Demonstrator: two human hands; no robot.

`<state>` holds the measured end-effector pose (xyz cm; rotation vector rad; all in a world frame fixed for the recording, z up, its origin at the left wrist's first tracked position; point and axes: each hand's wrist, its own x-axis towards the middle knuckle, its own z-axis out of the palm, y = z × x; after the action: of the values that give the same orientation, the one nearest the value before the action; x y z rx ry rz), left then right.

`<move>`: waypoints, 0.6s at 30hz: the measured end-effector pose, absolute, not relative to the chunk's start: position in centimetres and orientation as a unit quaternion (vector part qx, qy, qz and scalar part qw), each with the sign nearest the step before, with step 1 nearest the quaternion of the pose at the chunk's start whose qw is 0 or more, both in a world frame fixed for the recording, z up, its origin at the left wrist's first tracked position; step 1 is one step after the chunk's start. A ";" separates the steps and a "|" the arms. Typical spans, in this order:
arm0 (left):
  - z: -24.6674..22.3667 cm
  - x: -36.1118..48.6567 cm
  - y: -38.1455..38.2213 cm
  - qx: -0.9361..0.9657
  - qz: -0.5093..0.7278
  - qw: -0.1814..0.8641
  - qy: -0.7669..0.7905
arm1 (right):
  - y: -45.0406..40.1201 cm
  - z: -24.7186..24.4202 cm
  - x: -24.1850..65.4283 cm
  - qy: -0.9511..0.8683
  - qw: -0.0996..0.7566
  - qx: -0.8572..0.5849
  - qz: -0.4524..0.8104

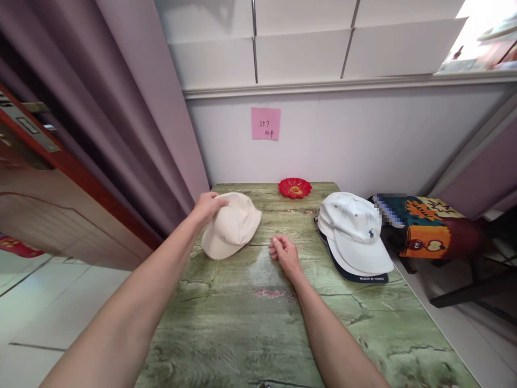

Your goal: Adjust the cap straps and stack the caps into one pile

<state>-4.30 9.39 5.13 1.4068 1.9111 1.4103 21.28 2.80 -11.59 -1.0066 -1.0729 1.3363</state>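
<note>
A cream cap is on the left side of the table, its brim pointing toward me and slightly left. My left hand grips the cap's back left edge, thumb over the fabric, the other fingers partly hidden. Right of that cap, my right hand is over the middle of the table with its fingers curled in and nothing visible in them. To its right lies a stack of caps: a white cap with a small dark blue emblem on top, another white brim below, and a navy brim with white lettering at the bottom.
The caps are on a green wood-patterned table. At its far edge stands a red scalloped dish. A pink note is stuck to the wall. A purple curtain and a wooden door flank the left; a patterned stool stands right.
</note>
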 end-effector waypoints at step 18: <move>-6.7 4.4 -5.1 0.505 0.573 0.240 0.600 | 3.5 -9.8 24.6 -0.574 0.599 -0.405 0.384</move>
<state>4.42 -5.11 -6.70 1.3815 1.6413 1.5675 24.61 3.48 -9.81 -0.9385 -1.3309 0.8908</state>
